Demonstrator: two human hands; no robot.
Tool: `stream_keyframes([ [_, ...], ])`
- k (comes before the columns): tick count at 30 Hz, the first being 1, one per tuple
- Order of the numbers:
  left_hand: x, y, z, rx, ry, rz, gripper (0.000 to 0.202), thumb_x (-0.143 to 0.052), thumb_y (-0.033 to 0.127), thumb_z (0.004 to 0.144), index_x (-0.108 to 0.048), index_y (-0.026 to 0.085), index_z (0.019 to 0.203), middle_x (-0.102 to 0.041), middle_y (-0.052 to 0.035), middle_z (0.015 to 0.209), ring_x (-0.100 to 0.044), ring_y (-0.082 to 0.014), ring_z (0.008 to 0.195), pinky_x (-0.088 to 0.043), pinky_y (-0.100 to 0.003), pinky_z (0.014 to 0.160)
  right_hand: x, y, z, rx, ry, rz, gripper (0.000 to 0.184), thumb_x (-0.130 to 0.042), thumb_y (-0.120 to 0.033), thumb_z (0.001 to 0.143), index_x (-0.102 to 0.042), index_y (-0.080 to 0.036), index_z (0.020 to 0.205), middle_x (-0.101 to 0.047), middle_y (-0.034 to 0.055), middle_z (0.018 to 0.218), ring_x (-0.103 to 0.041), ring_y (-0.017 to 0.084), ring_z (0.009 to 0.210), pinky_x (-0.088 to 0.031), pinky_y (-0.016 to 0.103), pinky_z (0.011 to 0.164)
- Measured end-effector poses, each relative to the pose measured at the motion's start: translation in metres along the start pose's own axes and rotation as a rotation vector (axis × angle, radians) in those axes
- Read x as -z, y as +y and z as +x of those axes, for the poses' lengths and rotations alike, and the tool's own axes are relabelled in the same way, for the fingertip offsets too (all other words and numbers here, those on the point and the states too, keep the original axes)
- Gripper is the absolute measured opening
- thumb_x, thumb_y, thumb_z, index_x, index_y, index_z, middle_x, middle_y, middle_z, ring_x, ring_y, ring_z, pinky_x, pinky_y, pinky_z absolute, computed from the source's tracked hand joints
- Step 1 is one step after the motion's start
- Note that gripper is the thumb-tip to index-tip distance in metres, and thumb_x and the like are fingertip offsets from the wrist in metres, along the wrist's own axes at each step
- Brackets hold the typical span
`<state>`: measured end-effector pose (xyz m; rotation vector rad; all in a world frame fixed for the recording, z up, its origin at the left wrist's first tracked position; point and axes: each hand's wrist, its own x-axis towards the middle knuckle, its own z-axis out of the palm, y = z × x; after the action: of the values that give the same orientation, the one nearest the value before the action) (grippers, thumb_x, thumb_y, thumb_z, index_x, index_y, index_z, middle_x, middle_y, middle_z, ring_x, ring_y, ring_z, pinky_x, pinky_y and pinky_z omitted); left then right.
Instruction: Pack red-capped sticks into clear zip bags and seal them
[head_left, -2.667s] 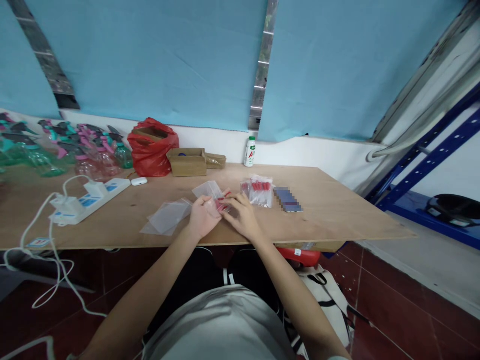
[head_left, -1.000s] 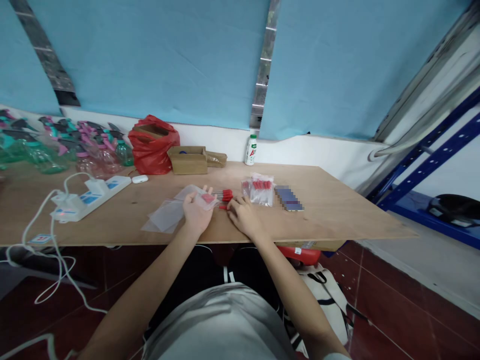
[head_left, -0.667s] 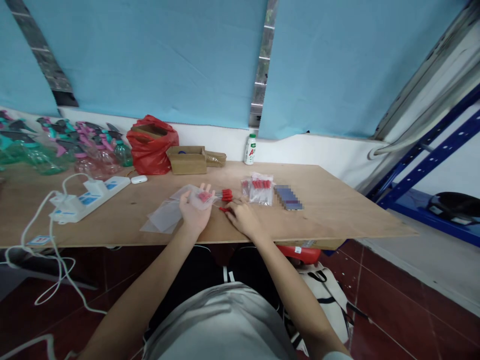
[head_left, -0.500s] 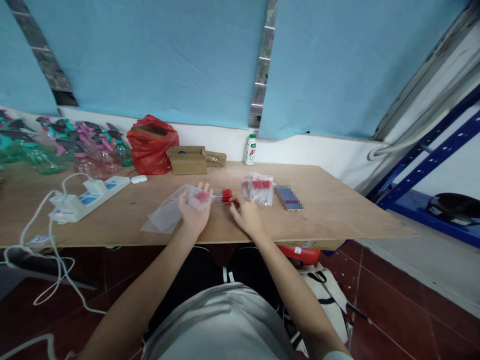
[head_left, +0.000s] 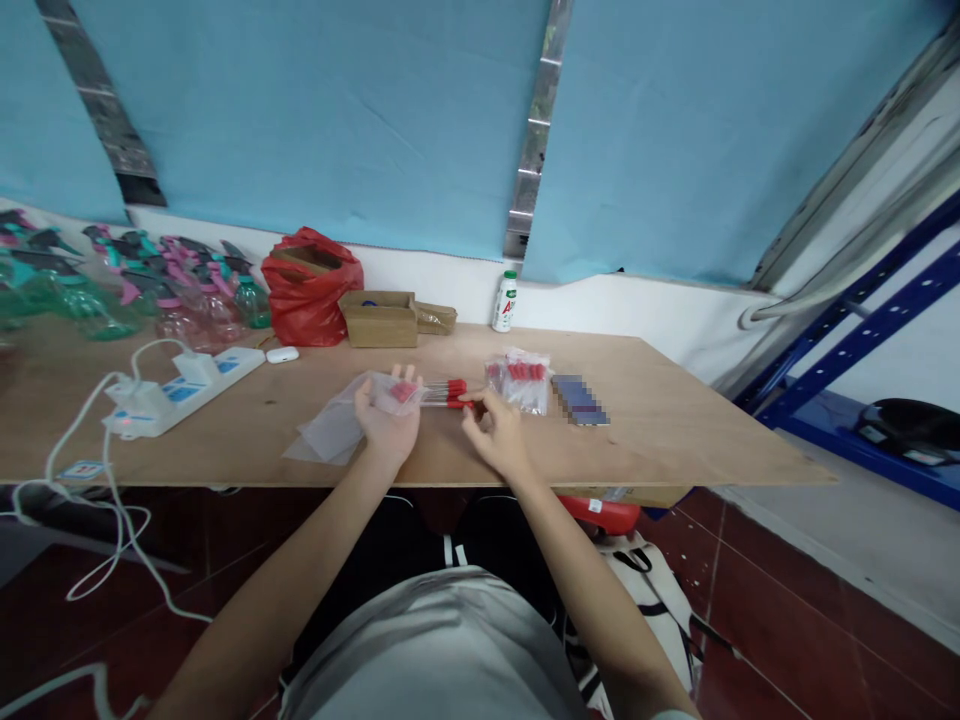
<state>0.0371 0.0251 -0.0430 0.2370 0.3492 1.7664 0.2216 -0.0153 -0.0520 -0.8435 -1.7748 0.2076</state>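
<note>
Right hand point(head_left: 496, 436), pin point(head_left: 466, 404) now off table point(head_left: 675, 430)

Pale blue sheets point(head_left: 337, 120) are hanging across the far wall, with daylight showing through a narrow gap point(head_left: 536, 130) between them. Below, a white wall point(head_left: 645, 300) is running behind the long plywood table point(head_left: 675, 430). Dark red floor tiles point(head_left: 787, 620) are gleaming, and a blue metal rack point(head_left: 870, 330) is standing on the right.

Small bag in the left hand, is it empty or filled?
Not empty: red pieces show through the small bag lying on the open left hand.
</note>
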Motion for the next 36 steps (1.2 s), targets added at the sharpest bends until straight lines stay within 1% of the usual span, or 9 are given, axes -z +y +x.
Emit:
stream_keyframes([
  [4, -0.006, -0.001, -0.007, 0.063, -0.061, 0.032, 0.036, -0.046, 0.037, 0.104, -0.067, 0.023, 0.129, -0.064, -0.0145, 0.153, -0.060, -0.0270, 0.147, -0.057, -0.042, 0.115, -0.003, 0.003, -0.002, 0.028, -0.169, 0.004, 0.021, -0.059, -0.031, 0.105, -0.072, -0.023, 0.119, -0.075, 0.0046, 0.099, -0.068, 0.020, 0.084, -0.055, 0.033, 0.082],
  [7, -0.013, -0.004, -0.017, 0.114, -0.086, 0.056, 0.042, -0.050, 0.030, 0.101, -0.066, 0.025, 0.139, -0.068, -0.0137, 0.150, -0.064, -0.0289, 0.143, -0.059, -0.044, 0.113, -0.005, 0.007, -0.004, 0.006, -0.233, 0.006, 0.021, -0.065, -0.038, 0.106, -0.072, -0.025, 0.120, -0.078, 0.0057, 0.109, -0.070, 0.021, 0.091, -0.057, 0.033, 0.085],
  [12, -0.017, -0.012, -0.032, 0.261, -0.131, 0.153, 0.058, -0.049, 0.024, 0.097, -0.060, 0.019, 0.154, -0.073, -0.0167, 0.142, -0.072, -0.0300, 0.131, -0.061, -0.043, 0.108, -0.006, 0.011, -0.006, 0.018, -0.201, -0.043, 0.020, -0.070, -0.044, 0.106, -0.077, -0.026, 0.111, -0.076, 0.0036, 0.097, -0.068, 0.020, 0.083, -0.056, 0.032, 0.083],
  [16, -0.014, -0.018, -0.036, 0.334, -0.151, 0.182, 0.063, -0.052, 0.023, 0.094, -0.058, 0.017, 0.156, -0.073, -0.0185, 0.142, -0.075, -0.0306, 0.125, -0.064, -0.041, 0.101, -0.006, 0.010, -0.005, 0.009, -0.187, -0.053, 0.021, -0.068, -0.043, 0.107, -0.080, -0.027, 0.112, -0.077, 0.0050, 0.100, -0.069, 0.021, 0.085, -0.057, 0.034, 0.086],
  [23, -0.014, -0.022, -0.038, 0.327, -0.154, 0.196, 0.062, -0.049, 0.020, 0.095, -0.058, 0.014, 0.156, -0.075, -0.0184, 0.138, -0.077, -0.0268, 0.118, -0.062, -0.039, 0.101, -0.007, 0.009, -0.006, 0.020, -0.180, -0.083, 0.017, -0.064, -0.037, 0.108, -0.077, -0.028, 0.114, -0.076, 0.0030, 0.099, -0.069, 0.019, 0.085, -0.055, 0.031, 0.085],
  [26, -0.015, -0.022, -0.039, 0.331, -0.152, 0.225, 0.062, -0.049, 0.016, 0.094, -0.059, 0.013, 0.156, -0.077, -0.0178, 0.135, -0.077, -0.0254, 0.117, -0.062, -0.036, 0.099, -0.006, 0.011, -0.005, -0.045, -0.139, -0.111, 0.013, -0.067, -0.038, 0.106, -0.071, -0.026, 0.108, -0.075, 0.0016, 0.097, -0.068, 0.019, 0.083, -0.052, 0.030, 0.081],
  [29, -0.015, -0.023, -0.040, 0.343, -0.162, 0.221, 0.065, -0.050, 0.014, 0.093, -0.059, 0.014, 0.157, -0.079, -0.0168, 0.130, -0.077, -0.0261, 0.117, -0.061, -0.038, 0.100, -0.005, 0.012, -0.003, -0.117, -0.066, -0.168, 0.018, -0.068, -0.041, 0.103, -0.065, -0.025, 0.108, -0.073, 0.0016, 0.095, -0.067, 0.020, 0.083, -0.050, 0.031, 0.078],
  [33, -0.013, -0.024, -0.039, 0.375, -0.174, 0.237, 0.069, -0.051, 0.012, 0.090, -0.058, 0.012, 0.158, -0.080, -0.0159, 0.124, -0.078, -0.0249, 0.109, -0.063, -0.035, 0.091, -0.003, 0.008, 0.000, -0.037, -0.098, -0.211, 0.029, -0.070, -0.037, 0.101, -0.065, -0.024, 0.126, -0.073, 0.0069, 0.114, -0.067, 0.025, 0.105, -0.053, 0.036, 0.093],
  [36, -0.013, -0.023, -0.039, 0.411, -0.173, 0.264, 0.068, -0.051, 0.012, 0.091, -0.059, 0.011, 0.158, -0.080, -0.0157, 0.123, -0.079, -0.0238, 0.104, -0.063, -0.029, 0.079, -0.002, 0.004, 0.001, 0.021, -0.178, -0.219, 0.023, -0.067, -0.032, 0.104, -0.069, -0.026, 0.125, -0.072, 0.0073, 0.123, -0.064, 0.027, 0.117, -0.051, 0.038, 0.102],
])
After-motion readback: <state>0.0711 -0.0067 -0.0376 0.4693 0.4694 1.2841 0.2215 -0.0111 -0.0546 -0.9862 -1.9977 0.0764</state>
